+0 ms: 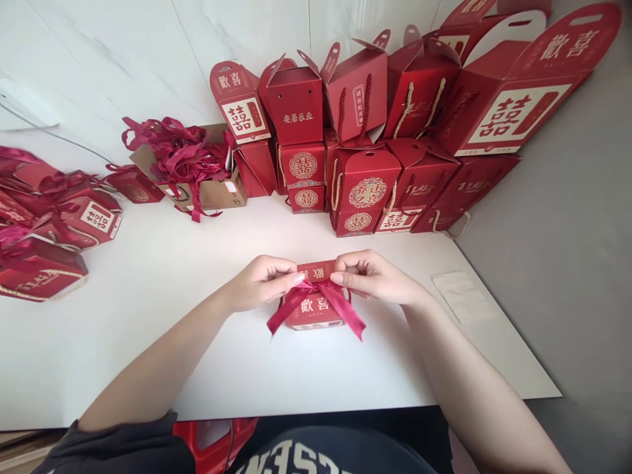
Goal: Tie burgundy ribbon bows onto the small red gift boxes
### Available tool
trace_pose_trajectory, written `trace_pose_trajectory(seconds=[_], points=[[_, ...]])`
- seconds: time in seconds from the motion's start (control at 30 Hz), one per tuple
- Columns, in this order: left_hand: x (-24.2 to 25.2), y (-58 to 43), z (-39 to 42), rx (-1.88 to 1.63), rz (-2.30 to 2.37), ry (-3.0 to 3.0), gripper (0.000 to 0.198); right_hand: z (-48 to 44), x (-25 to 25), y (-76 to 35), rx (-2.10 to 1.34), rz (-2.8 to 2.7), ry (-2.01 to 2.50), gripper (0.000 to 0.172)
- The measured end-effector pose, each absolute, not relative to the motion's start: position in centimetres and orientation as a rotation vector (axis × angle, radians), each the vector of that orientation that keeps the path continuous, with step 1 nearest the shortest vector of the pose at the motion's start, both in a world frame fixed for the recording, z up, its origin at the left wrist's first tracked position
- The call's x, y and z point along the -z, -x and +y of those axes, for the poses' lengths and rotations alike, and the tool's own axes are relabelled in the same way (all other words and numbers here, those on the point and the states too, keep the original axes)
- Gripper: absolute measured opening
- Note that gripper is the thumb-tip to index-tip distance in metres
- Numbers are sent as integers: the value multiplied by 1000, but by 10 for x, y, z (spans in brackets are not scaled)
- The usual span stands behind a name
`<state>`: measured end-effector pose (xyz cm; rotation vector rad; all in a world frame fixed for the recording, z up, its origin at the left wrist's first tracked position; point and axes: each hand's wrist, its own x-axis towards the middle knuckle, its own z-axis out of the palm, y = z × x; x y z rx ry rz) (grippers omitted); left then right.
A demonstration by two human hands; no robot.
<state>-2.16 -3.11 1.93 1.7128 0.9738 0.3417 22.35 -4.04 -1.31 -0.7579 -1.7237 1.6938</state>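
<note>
In the middle of the white table stands a small red gift box (316,313) with pale Chinese lettering. A crimson satin ribbon (344,309) crosses its top in a bow shape, its two tails spread down over the front. My left hand (266,282) pinches the ribbon's left side between thumb and forefinger. On the other side, my right hand (368,276) pinches the ribbon's right side the same way. Both hands sit at the top of the box, and the fingers partly cover the ribbon's loops.
Red gift boxes (368,191) are stacked two high along the back right wall. A cardboard box (232,191) overflowing with crimson ribbons (180,155) stands left of them. Ribboned boxes (44,266) crowd the far left. A white paper (457,296) lies at right, near the grey wall.
</note>
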Motion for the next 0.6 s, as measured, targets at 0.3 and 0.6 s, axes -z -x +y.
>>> trace_pose_trajectory(seconds=[0.3, 0.6], points=[[-26, 13, -37, -364, 1383, -2215, 59, -54, 2, -213, -1106, -1958, 814, 29], [-21, 14, -34, -291, 1357, -2198, 52, -34, 34, -204, -1449, -1694, 735, 34]])
